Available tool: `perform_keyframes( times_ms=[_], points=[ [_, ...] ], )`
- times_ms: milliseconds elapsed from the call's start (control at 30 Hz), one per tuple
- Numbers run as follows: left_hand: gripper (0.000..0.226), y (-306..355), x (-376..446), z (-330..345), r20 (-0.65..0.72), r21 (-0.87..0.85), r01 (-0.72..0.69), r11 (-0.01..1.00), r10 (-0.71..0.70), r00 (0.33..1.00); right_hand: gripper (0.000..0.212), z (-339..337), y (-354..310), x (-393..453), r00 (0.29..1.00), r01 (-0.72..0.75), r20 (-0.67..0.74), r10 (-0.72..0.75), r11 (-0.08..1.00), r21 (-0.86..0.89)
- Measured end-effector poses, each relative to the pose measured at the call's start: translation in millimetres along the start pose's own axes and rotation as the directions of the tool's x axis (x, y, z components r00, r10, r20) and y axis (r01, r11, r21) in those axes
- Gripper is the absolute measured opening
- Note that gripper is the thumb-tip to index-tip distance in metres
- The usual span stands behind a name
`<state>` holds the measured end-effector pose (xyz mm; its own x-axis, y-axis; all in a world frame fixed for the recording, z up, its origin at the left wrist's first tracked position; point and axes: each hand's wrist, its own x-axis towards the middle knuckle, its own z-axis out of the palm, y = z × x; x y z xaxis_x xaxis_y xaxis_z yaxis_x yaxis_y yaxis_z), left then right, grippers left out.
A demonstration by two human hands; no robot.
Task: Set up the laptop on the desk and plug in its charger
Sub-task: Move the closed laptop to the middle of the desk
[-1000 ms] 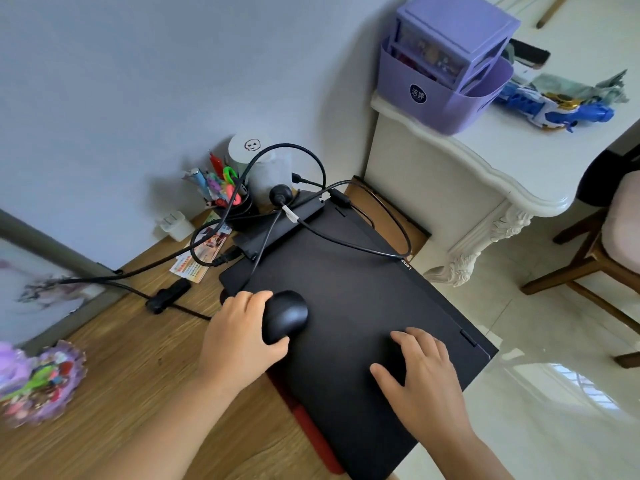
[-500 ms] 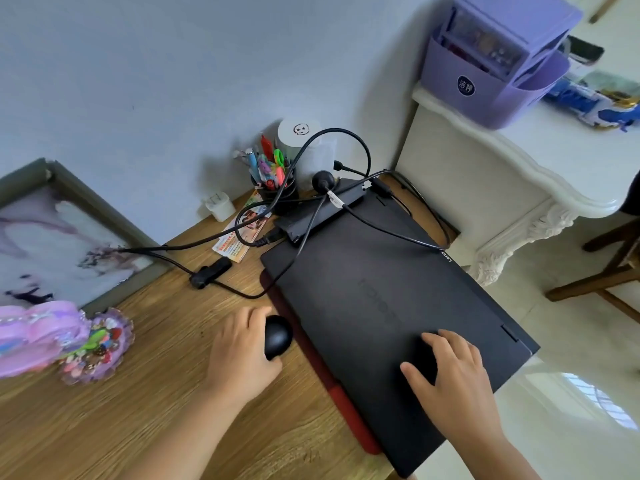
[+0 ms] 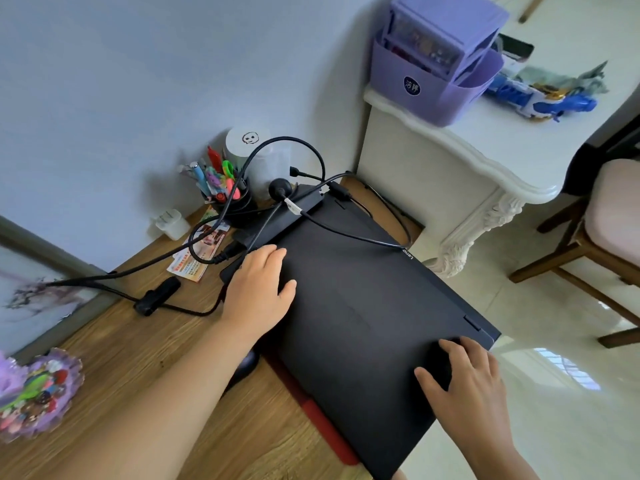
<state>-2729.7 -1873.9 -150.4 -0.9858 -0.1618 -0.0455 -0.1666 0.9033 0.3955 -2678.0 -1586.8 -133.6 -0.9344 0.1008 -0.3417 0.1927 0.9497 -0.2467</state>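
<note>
A closed black laptop (image 3: 363,306) lies at an angle on the wooden desk (image 3: 121,358), its near right part overhanging the desk's edge. A black charger brick (image 3: 277,216) rests on the laptop's far edge, with its black cables (image 3: 346,233) looped over the lid. My left hand (image 3: 259,292) lies flat on the lid's far left corner, fingers spread. My right hand (image 3: 464,379) rests flat on the lid's near right corner. A black mouse (image 3: 244,367) sits on the desk, half hidden under my left forearm. A red pad (image 3: 322,424) shows under the laptop.
A pen cup (image 3: 221,188), a white cylinder (image 3: 249,150), a white plug (image 3: 171,223), leaflets (image 3: 197,254) and a black cable block (image 3: 157,296) crowd the desk's far side. A framed picture (image 3: 31,292) leans left. A white table (image 3: 485,157) with a purple organiser (image 3: 433,64) stands right.
My left hand let go of the black mouse, left it on the desk, and moved up onto the laptop's far left corner. My right hand stayed on the lid.
</note>
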Motion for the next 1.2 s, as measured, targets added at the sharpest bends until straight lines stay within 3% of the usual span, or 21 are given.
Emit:
perform_keyframes(
  times_ms=[367, 500, 667, 800, 1033, 1200],
  points=[
    [0.062, -18.7, 23.5, 2.2, 0.046, 0.087, 0.052, 0.995, -0.056, 0.997, 0.067, 6.1, 7.4, -2.2, 0.989, -0.145, -0.004, 0.146, 0.984, 0.102],
    [0.074, -26.9, 27.1, 7.2, 0.175, 0.069, 0.196, 0.978, -0.205, 0.963, 0.07, 9.5, 6.6, -4.2, 0.985, -0.174, 0.021, 0.174, 0.957, 0.231],
    [0.089, -30.8, 29.8, 11.2, 0.208, 0.09, 0.267, 0.959, -0.281, 0.937, 0.075, 16.5, 6.0, -8.3, 0.973, -0.225, 0.064, 0.221, 0.861, 0.456],
    [0.107, -20.4, 36.4, 13.6, 0.253, 0.029, 0.344, 0.939, -0.34, 0.906, 0.092, 22.6, 1.0, -8.6, 0.958, -0.284, 0.139, 0.25, 0.773, 0.567],
    [0.129, -11.2, 45.4, 13.3, 0.293, 0.075, 0.447, 0.891, -0.448, 0.844, 0.112, 27.4, -8.5, -3.7, 0.924, -0.373, 0.213, 0.316, 0.634, 0.678],
    [0.128, -6.0, 37.2, 8.8, 0.226, 0.105, 0.486, 0.867, -0.497, 0.838, 0.117, 22.9, -0.9, -2.1, 0.927, -0.358, 0.186, 0.325, 0.627, 0.691]
  ],
)
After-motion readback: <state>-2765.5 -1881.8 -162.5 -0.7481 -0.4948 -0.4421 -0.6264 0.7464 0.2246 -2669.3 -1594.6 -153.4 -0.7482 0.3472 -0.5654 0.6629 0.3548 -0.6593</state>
